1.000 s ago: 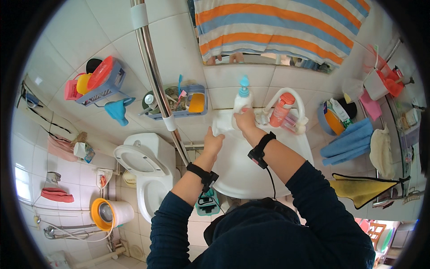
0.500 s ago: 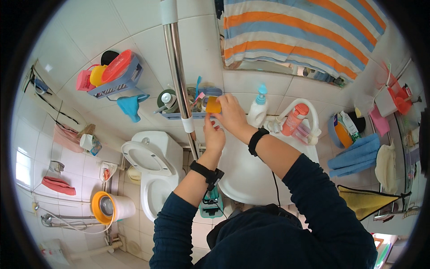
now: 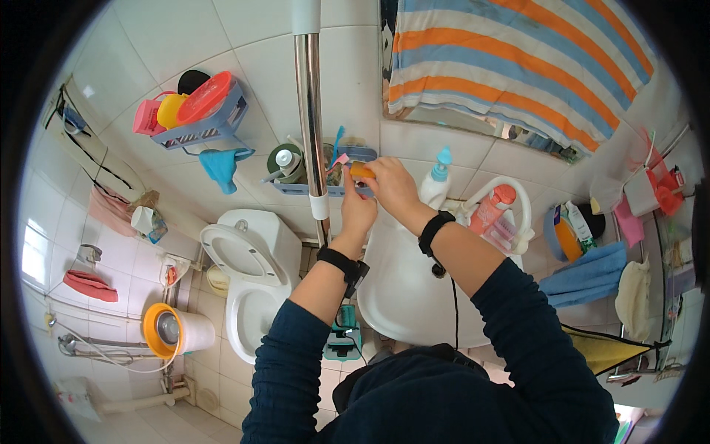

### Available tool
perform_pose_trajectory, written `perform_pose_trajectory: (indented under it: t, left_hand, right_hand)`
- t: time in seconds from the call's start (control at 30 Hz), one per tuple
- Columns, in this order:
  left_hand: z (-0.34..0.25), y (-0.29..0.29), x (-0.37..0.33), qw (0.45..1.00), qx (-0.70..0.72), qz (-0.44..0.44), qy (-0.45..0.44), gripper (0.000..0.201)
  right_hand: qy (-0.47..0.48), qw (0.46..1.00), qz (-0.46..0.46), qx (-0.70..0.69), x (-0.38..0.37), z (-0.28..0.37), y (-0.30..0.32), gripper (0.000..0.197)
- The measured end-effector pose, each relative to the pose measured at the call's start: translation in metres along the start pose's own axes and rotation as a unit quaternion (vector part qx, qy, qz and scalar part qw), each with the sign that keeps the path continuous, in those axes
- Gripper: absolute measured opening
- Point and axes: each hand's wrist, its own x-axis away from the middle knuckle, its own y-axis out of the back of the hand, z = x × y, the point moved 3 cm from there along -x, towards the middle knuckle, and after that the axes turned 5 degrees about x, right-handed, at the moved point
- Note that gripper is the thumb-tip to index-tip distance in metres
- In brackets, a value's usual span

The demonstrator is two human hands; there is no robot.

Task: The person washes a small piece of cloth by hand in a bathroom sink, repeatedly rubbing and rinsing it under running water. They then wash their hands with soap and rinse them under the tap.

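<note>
My right hand [image 3: 392, 189] pinches a small flat orange-yellow piece [image 3: 362, 171] that looks like a lid; its exact kind is unclear. Close on its left, my left hand [image 3: 358, 211] has the index finger stretched up beside the piece's left end, thumb apart, with no object visible in it. Both hands are in front of a blue-grey wall basket [image 3: 292, 189]. In it stand a dark green container [image 3: 293, 175] with a white pump bottle [image 3: 285, 160], a blue toothbrush [image 3: 339, 136] and something with a pink head [image 3: 341, 159].
A metal pole [image 3: 309, 96] runs upright just left of my hands. Below are the sink [image 3: 392, 296] and an open toilet [image 3: 255, 296]. A blue-topped pump bottle [image 3: 436, 181] and a coral bottle [image 3: 491, 211] stand by the sink's back. A striped towel [image 3: 510, 66] covers the mirror.
The orange piece has tilted from broad face to narrow edge in my right hand. My left index finger has come up beside its left end. The whole view has shifted slightly.
</note>
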Motion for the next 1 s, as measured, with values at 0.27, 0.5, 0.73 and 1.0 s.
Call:
perform_pose_trajectory:
  t: [0.27, 0.5, 0.73, 1.0]
  left_hand:
    - [0.004, 0.004, 0.0, 0.999, -0.046, -0.02, 0.012, 0.08]
    - [-0.009, 0.004, 0.023, 0.998, 0.011, 0.006, 0.058, 0.087]
    - [-0.003, 0.004, 0.026, 0.999, 0.001, 0.0, 0.037, 0.088]
    - [0.006, 0.007, 0.018, 0.998, -0.043, -0.031, 0.018, 0.083]
  right_hand:
    - [-0.016, 1.0, -0.002, 0.001, -0.005, 0.004, 0.001, 0.018]
    - [-0.137, 0.985, -0.052, -0.086, -0.017, -0.007, -0.006, 0.026]
    - [-0.159, 0.971, -0.014, -0.177, -0.02, -0.018, -0.026, 0.016]
    - [-0.089, 0.986, 0.111, -0.089, -0.015, -0.01, -0.043, 0.015]
